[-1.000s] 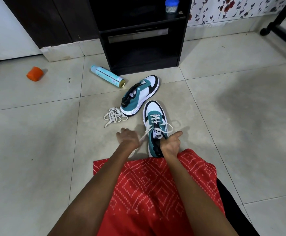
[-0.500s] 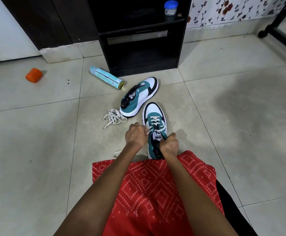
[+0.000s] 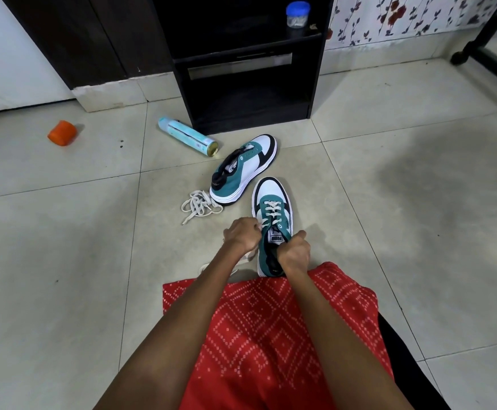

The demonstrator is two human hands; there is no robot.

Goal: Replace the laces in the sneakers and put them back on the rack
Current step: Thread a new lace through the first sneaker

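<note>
A teal, white and black sneaker [image 3: 271,202] stands on the floor tiles in front of my knees, toe pointing away, with a white lace [image 3: 271,209] threaded through its lower eyelets. My left hand [image 3: 242,235] is closed on the lace end at the sneaker's left side. My right hand [image 3: 296,254] grips the sneaker's collar and tongue on the right. A loose end of lace trails on the floor under my left wrist. The second sneaker [image 3: 242,170] lies tilted just beyond, without a lace. A loose white lace [image 3: 198,204] is bunched by its heel.
A black shoe rack [image 3: 241,93] stands against the wall ahead, a blue-lidded jar [image 3: 297,13] on its shelf. A light-blue spray can [image 3: 186,137] lies on the floor near the rack. An orange object [image 3: 62,133] sits at the left. A chair base [image 3: 489,57] is at the far right.
My left hand moved right from the floor to the sneaker's side and closed on the lace. The lace loops that stood out from the shoe are now drawn tight. My right hand stayed on the collar.
</note>
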